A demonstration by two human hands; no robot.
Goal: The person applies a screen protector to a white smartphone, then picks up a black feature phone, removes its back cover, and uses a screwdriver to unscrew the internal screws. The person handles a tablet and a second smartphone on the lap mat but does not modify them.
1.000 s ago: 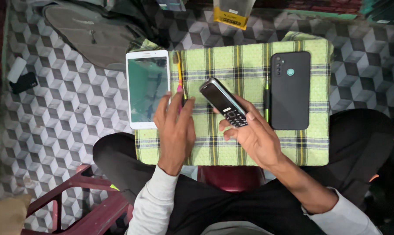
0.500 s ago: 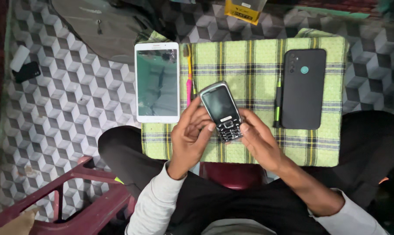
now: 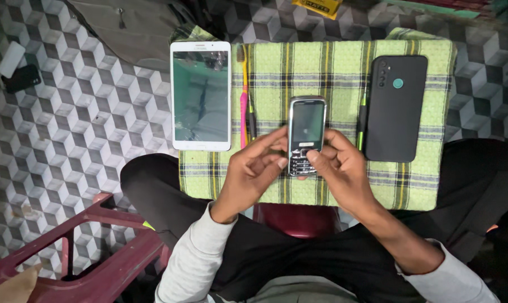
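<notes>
Nearest the camera, a dark red plastic chair stands at lower left on a floor of grey cube-patterned tiles. The person sits with black-trousered legs around a green-and-yellow checked cloth spread over a dark red stool.

Above the cloth, the left hand and right hand close together on a small black keypad phone with a silver rim. It stands upright, screen up. The fingers of both hands wrap its lower half, both thumbs resting on the keys.

Farther off lie a white tablet, a pink toothbrush, and a black smartphone lying face down.
</notes>
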